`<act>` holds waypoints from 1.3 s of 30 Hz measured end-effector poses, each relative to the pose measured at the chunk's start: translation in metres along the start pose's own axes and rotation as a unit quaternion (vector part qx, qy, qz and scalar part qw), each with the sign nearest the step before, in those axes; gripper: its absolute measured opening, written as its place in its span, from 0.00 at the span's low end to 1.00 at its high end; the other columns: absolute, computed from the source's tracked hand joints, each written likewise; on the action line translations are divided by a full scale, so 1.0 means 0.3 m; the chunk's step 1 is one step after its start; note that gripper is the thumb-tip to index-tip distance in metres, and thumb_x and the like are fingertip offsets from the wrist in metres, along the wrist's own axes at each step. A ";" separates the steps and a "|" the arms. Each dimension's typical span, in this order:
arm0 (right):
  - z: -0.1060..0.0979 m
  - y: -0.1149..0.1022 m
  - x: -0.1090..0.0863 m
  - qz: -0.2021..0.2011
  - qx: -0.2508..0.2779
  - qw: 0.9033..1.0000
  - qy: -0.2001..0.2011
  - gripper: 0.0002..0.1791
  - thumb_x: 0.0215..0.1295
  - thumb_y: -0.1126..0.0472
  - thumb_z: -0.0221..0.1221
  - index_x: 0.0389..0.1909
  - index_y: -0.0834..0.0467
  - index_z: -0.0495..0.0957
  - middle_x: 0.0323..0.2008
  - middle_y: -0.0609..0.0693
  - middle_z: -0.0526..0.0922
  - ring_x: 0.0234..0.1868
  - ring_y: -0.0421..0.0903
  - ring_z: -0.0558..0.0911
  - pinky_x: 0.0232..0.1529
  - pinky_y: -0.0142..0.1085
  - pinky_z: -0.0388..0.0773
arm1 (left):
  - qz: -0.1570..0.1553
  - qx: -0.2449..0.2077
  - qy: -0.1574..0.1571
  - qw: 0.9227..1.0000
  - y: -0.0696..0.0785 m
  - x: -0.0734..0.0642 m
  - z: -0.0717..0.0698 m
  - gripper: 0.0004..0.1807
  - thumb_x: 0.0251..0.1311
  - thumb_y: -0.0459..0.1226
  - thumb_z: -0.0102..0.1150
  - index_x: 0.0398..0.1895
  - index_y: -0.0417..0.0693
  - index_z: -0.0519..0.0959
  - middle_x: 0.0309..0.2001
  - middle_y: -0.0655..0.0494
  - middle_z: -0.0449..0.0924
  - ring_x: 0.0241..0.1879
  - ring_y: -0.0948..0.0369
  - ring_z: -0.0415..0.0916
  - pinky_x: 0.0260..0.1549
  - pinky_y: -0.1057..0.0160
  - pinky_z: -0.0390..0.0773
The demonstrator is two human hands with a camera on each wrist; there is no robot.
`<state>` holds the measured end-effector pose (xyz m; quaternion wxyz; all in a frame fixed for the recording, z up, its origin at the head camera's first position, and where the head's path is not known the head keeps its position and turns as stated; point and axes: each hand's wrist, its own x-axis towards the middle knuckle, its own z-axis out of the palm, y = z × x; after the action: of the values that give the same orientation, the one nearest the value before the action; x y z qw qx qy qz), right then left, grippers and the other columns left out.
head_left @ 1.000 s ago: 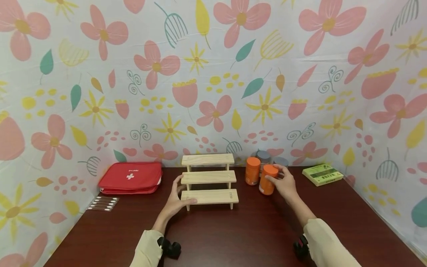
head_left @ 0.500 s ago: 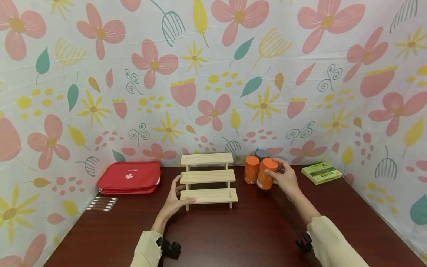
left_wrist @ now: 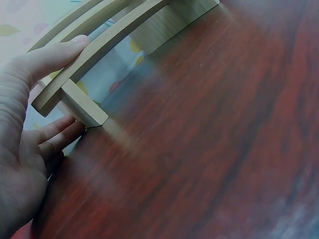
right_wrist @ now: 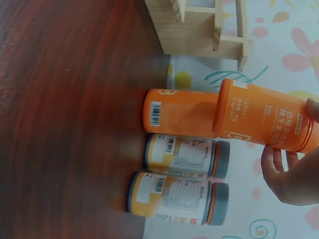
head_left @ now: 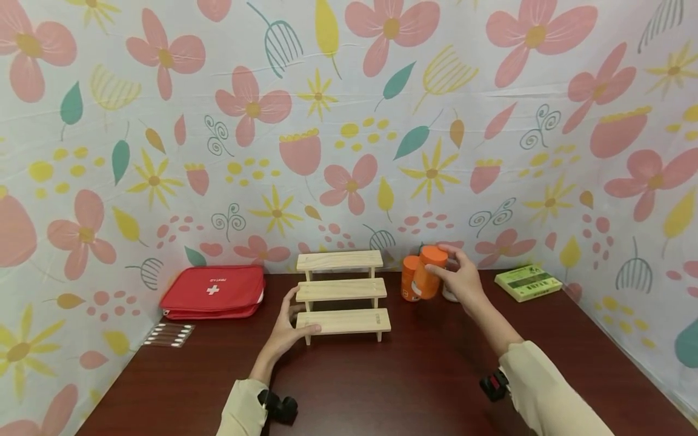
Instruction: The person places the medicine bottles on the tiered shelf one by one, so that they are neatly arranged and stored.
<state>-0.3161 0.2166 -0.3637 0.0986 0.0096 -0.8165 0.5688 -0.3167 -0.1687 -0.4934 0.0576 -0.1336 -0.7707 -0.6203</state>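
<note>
A three-tier wooden step rack [head_left: 342, 322] stands mid-table. My left hand [head_left: 285, 330] grips its left end; the left wrist view shows the thumb on top of the lowest board [left_wrist: 107, 47] and the fingers behind the leg. My right hand [head_left: 462, 281] holds an orange supplement bottle [head_left: 428, 275] near its cap, raised off the table and tilted. A second orange bottle [right_wrist: 182, 113] stands behind it, partly covered in the head view. Beside that, the right wrist view shows two grey-capped bottles [right_wrist: 187, 157] with white and yellow labels, mostly hidden in the head view.
A red first-aid pouch [head_left: 212, 292] lies at the back left, with a pack of cotton swabs [head_left: 169, 334] in front of it. A green-yellow box [head_left: 528, 283] lies at the back right. Floral cloth [head_left: 349, 121] walls the table's back and sides.
My right hand has lifted the orange bottle off the table and moved it slightly up and left, tilting it. The left hand keeps its grip on the rack.
</note>
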 end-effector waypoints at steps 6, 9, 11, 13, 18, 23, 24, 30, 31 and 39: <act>0.033 -0.048 -0.001 -0.024 0.002 0.999 -0.023 0.39 0.65 0.50 0.63 0.72 0.57 0.59 0.68 0.62 0.65 0.69 0.60 0.67 0.64 0.51 0.69 | -0.010 -0.001 0.003 1.000 -0.019 -0.036 -0.011 0.55 0.49 0.33 0.73 0.75 0.62 0.49 0.68 0.39 0.61 0.66 0.44 0.63 0.60 0.42 0.63; 0.052 -0.078 0.007 -0.026 0.014 0.999 -0.030 0.39 0.65 0.50 0.63 0.72 0.57 0.59 0.69 0.62 0.65 0.69 0.60 0.66 0.66 0.53 0.67 | -0.009 -0.002 0.008 1.000 -0.027 -0.046 -0.016 0.55 0.48 0.32 0.73 0.75 0.62 0.49 0.69 0.40 0.60 0.66 0.44 0.63 0.62 0.41 0.61; 0.060 -0.096 0.014 -0.025 0.024 0.999 -0.032 0.39 0.65 0.51 0.63 0.72 0.57 0.59 0.69 0.62 0.65 0.69 0.60 0.66 0.65 0.54 0.68 | -0.007 -0.004 0.006 1.000 -0.028 -0.047 -0.016 0.55 0.49 0.33 0.73 0.75 0.62 0.49 0.69 0.39 0.60 0.67 0.43 0.62 0.61 0.41 0.61; 0.068 -0.114 0.023 -0.026 0.028 0.999 -0.034 0.39 0.65 0.51 0.63 0.72 0.56 0.59 0.69 0.61 0.64 0.69 0.60 0.66 0.64 0.54 0.69 | -0.007 -0.003 0.002 1.000 -0.027 -0.045 -0.015 0.54 0.49 0.33 0.73 0.75 0.63 0.49 0.69 0.40 0.61 0.67 0.44 0.63 0.61 0.41 0.62; 0.096 -0.165 0.045 -0.031 0.044 0.997 -0.047 0.39 0.64 0.52 0.64 0.72 0.54 0.59 0.71 0.58 0.63 0.70 0.59 0.66 0.64 0.53 0.70 | -0.013 -0.001 0.001 1.000 -0.020 -0.036 -0.009 0.55 0.49 0.34 0.73 0.75 0.64 0.49 0.68 0.41 0.62 0.66 0.44 0.63 0.61 0.40 0.64; 0.139 -0.215 0.081 -0.041 0.059 0.996 -0.053 0.38 0.64 0.53 0.63 0.73 0.54 0.59 0.71 0.57 0.64 0.68 0.56 0.69 0.61 0.51 0.73 | -0.011 0.000 0.001 1.000 -0.012 -0.021 -0.006 0.55 0.48 0.34 0.74 0.75 0.64 0.49 0.67 0.41 0.63 0.66 0.44 0.63 0.60 0.42 0.65; 0.148 -0.223 0.088 -0.042 0.060 0.996 -0.052 0.39 0.65 0.53 0.63 0.73 0.54 0.58 0.71 0.57 0.64 0.68 0.56 0.69 0.61 0.51 0.73 | -0.010 0.001 0.000 1.000 -0.010 -0.018 -0.006 0.55 0.48 0.34 0.74 0.75 0.64 0.49 0.67 0.42 0.63 0.66 0.44 0.63 0.60 0.42 0.64; 0.216 -0.264 0.125 -0.043 0.098 0.993 -0.052 0.40 0.65 0.57 0.63 0.74 0.55 0.56 0.72 0.57 0.63 0.69 0.56 0.67 0.67 0.51 0.66 | -0.004 0.002 0.000 1.000 0.001 -0.004 -0.011 0.55 0.49 0.34 0.74 0.75 0.64 0.49 0.69 0.44 0.60 0.66 0.47 0.64 0.65 0.41 0.58; 0.229 -0.267 0.130 -0.044 0.104 0.992 -0.052 0.40 0.65 0.58 0.63 0.74 0.56 0.56 0.72 0.57 0.63 0.69 0.57 0.66 0.67 0.51 0.66 | -0.003 0.000 0.001 1.000 0.003 -0.003 -0.012 0.55 0.49 0.33 0.73 0.75 0.64 0.49 0.70 0.44 0.60 0.66 0.47 0.64 0.65 0.41 0.57; 0.319 -0.265 0.168 -0.031 0.111 0.992 -0.043 0.36 0.63 0.60 0.65 0.70 0.57 0.61 0.69 0.58 0.67 0.67 0.57 0.70 0.65 0.51 0.69 | -0.002 0.000 -0.003 1.000 -0.001 0.004 -0.006 0.56 0.48 0.34 0.74 0.76 0.65 0.48 0.67 0.41 0.64 0.66 0.45 0.64 0.63 0.41 0.61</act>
<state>-0.3697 0.1044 -0.3134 0.0793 0.0701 -0.7514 0.6513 -0.3181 -0.1705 -0.4931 0.0540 -0.1338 -0.7711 -0.6202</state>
